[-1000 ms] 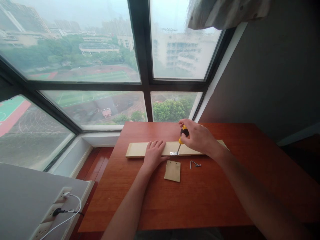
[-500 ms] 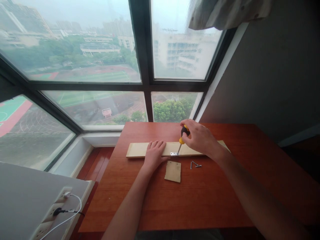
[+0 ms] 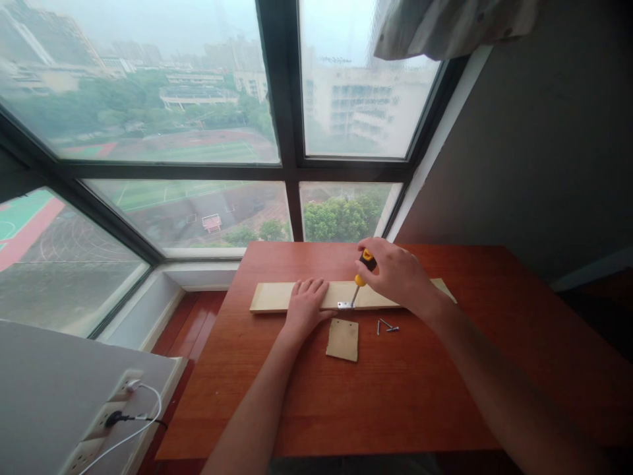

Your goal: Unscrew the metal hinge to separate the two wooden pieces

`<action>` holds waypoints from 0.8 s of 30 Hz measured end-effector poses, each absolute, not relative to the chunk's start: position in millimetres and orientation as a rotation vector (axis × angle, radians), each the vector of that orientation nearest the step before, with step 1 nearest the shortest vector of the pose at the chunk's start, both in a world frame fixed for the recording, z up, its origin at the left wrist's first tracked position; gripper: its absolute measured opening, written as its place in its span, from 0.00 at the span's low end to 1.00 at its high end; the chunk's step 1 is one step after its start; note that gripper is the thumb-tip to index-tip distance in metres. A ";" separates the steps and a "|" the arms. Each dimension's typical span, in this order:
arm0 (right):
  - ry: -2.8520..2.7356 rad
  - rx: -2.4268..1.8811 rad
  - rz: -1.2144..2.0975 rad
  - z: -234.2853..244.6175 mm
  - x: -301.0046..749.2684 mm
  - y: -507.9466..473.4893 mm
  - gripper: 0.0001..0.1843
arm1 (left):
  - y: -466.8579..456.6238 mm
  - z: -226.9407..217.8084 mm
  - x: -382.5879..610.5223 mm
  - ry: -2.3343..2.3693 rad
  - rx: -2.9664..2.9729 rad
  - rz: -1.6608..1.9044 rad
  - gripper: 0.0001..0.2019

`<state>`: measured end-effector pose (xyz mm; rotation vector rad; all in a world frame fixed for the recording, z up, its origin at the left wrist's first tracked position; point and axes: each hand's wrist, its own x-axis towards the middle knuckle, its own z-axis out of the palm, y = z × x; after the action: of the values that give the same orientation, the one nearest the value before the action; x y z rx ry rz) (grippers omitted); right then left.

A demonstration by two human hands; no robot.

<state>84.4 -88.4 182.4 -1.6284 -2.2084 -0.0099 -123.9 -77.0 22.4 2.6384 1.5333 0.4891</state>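
Observation:
A long pale wooden board (image 3: 271, 297) lies across the table. My left hand (image 3: 307, 305) rests flat on it, fingers stretched over its top. Closed around the yellow and black handle of a screwdriver (image 3: 361, 280), my right hand (image 3: 395, 270) keeps the tool tilted, shaft down. Its tip meets a small silver metal bracket (image 3: 345, 305) at the board's near edge. Just in front of the bracket lies a small square wooden piece (image 3: 342, 340) with two holes near its far edge. Several loose screws (image 3: 387, 326) lie to the right of that piece.
The reddish-brown table (image 3: 395, 389) stands by large windows (image 3: 188, 218). A grey wall (image 3: 519, 145) is on the right, with a curtain (image 3: 455, 26) hanging above. Sockets with plugged-in cables (image 3: 113, 417) are on the low wall at lower left.
The screwdriver handle has turned slightly within my right hand, and its fingers have shifted a little. My left hand and the board stay in place.

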 end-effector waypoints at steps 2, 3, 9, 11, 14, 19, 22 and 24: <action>-2.199 -1.667 -0.046 182.8 84.2 -88.4 0.12 | -77.2 22.4 -123.9 1.532 2.639 0.489 0.33; -2.202 -1.667 -0.044 182.7 84.2 -88.4 0.12 | -77.3 22.4 -124.0 1.531 2.639 0.490 0.33; -2.236 -1.575 0.036 182.2 84.7 -91.9 0.19 | -76.9 22.3 -124.4 1.517 2.634 0.496 0.32; -2.244 -1.597 0.002 183.3 83.9 -93.1 0.17 | -76.9 22.3 -124.4 1.514 2.632 0.496 0.32; -2.229 -1.687 -0.083 184.7 82.0 -93.4 0.13 | -77.4 22.8 -124.1 1.517 2.632 0.494 0.32; -2.226 -1.663 -0.041 182.9 82.3 -92.7 0.14 | -78.1 23.1 -123.8 1.517 2.641 0.499 0.32; -2.227 -1.634 -0.028 182.0 83.7 -93.6 0.18 | -77.8 22.2 -124.0 1.521 2.632 0.493 0.33; -2.218 -1.659 -0.061 182.2 83.8 -93.9 0.15 | -77.4 21.7 -124.0 1.519 2.625 0.486 0.33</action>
<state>83.8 -93.9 182.2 -1.6595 -2.2178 -0.0615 -124.0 -77.4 21.7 2.6252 1.5192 0.4856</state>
